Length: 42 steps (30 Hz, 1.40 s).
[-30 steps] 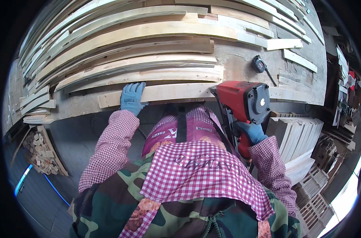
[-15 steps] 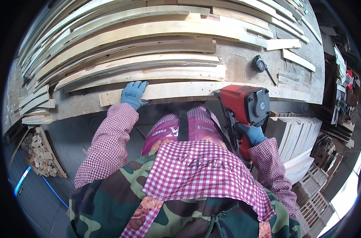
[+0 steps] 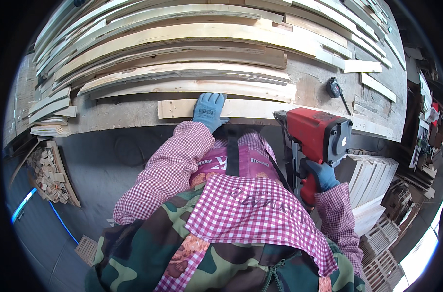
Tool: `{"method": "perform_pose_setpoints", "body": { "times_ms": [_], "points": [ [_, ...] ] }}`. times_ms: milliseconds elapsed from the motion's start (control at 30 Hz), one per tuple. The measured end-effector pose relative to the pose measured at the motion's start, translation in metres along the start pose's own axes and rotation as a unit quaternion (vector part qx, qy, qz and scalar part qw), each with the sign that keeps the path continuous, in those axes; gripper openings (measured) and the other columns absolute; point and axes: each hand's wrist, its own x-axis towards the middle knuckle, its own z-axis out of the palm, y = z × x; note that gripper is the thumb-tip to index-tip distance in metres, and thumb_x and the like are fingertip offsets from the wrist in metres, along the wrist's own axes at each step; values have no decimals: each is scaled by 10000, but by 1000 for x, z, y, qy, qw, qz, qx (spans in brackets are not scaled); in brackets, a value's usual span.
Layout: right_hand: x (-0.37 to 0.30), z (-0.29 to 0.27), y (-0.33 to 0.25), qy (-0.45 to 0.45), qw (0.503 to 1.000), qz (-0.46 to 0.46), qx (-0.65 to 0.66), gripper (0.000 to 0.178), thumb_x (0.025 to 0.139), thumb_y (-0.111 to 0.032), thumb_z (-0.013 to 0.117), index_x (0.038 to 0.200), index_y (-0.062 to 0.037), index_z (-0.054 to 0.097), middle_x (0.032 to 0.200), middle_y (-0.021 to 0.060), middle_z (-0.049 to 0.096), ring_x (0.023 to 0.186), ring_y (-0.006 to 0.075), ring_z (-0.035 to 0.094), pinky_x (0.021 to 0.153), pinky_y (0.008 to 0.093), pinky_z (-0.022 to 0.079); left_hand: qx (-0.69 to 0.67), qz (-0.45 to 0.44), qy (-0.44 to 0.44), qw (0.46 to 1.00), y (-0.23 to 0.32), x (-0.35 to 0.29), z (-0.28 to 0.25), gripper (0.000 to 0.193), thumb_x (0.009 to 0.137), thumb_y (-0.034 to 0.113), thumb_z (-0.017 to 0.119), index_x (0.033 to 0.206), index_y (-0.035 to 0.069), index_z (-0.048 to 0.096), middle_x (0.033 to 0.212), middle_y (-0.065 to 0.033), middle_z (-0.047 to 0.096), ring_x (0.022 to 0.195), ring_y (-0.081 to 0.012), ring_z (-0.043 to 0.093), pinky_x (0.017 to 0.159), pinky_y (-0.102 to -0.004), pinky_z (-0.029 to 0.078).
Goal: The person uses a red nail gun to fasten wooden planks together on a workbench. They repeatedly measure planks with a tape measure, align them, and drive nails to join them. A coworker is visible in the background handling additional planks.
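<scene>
Along the near edge of the workbench (image 3: 129,114) lies a narrow pale wooden board (image 3: 250,108). My gloved left hand (image 3: 210,113) grips it near its left end, fingers over the top and thumb at the near side. In my gloved right hand (image 3: 324,176) is the handle of a red and black nail gun (image 3: 311,132). The gun's nose is at the board's near edge, right of my left hand; whether it touches the wood I cannot tell. The gun's body hides part of the board.
Long planks (image 3: 177,73) lie in rows across the far bench. A black tape measure (image 3: 334,87) rests beyond the gun. Short wood strips (image 3: 51,117) are stacked at the bench's left end. A crate of offcuts (image 3: 46,173) stands lower left, and white boards (image 3: 372,180) lower right.
My left hand and the board have shifted to the right along the bench edge. The nail gun, still in my right hand, sits slightly further right in view. The whole view has also shifted somewhat.
</scene>
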Motion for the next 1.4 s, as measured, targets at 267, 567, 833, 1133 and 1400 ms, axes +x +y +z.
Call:
{"method": "perform_pose_setpoints", "body": {
  "times_ms": [267,567,833,1133,1400],
  "points": [
    [34,68,-26,-91,986,-108,-92,516,731,-74,698,1206,-6,510,1155,103,579,1039,196,565,849,308,483,75,-12,11,997,-93,-44,-11,802,593,409,781,1294,182,465,1184,-66,512,1125,-265,458,1035,-423,311],
    [57,95,-26,-100,933,-172,-301,466,769,-210,662,1200,-76,547,1213,123,558,1153,284,504,1001,355,380,69,16,-49,996,-90,-28,-11,691,610,411,768,1198,165,501,1081,-66,529,1008,-265,497,923,-408,374],
    [46,99,-38,-86,930,-178,-310,462,763,-205,666,1189,-66,551,1210,121,560,1136,269,517,982,343,399,81,0,-90,993,-83,-20,-14,757,612,484,761,1254,200,478,1113,-70,513,1025,-247,490,906,-388,363],
    [43,94,-23,-76,875,-259,-402,565,734,-177,694,1245,-58,486,1266,109,515,1203,254,461,1017,352,366,32,-35,-129,991,-57,-14,-25,794,627,558,742,1268,177,469,1112,-112,500,1053,-284,475,928,-425,335],
    [23,83,-22,-60,973,-154,-159,495,760,-128,682,1227,-80,524,1234,104,551,1161,257,506,1011,336,374,22,-39,-104,994,-58,-14,-18,771,592,545,763,1214,171,505,1096,-123,520,1042,-289,492,900,-420,352]
  ]
}}
